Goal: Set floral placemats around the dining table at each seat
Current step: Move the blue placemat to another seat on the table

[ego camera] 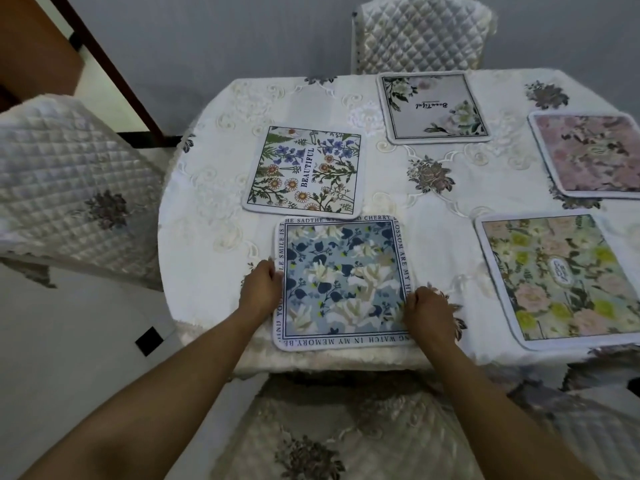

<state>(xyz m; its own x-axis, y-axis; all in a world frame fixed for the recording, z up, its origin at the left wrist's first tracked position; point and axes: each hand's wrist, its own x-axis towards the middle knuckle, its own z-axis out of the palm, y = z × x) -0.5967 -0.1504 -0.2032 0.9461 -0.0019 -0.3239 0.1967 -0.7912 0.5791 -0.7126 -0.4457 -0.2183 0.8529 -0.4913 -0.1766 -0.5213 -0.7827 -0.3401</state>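
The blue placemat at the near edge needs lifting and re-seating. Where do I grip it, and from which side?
Pinch the blue placemat at its left and right borders, coming in from the near side, about where the left hand and right hand sit now. It lies flat and looks soft; its near edge sits at the table's edge, so fingers could slip under there.

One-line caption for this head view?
Both hands, left hand and right hand, grip the blue placemat at the table edge; four others already laid.
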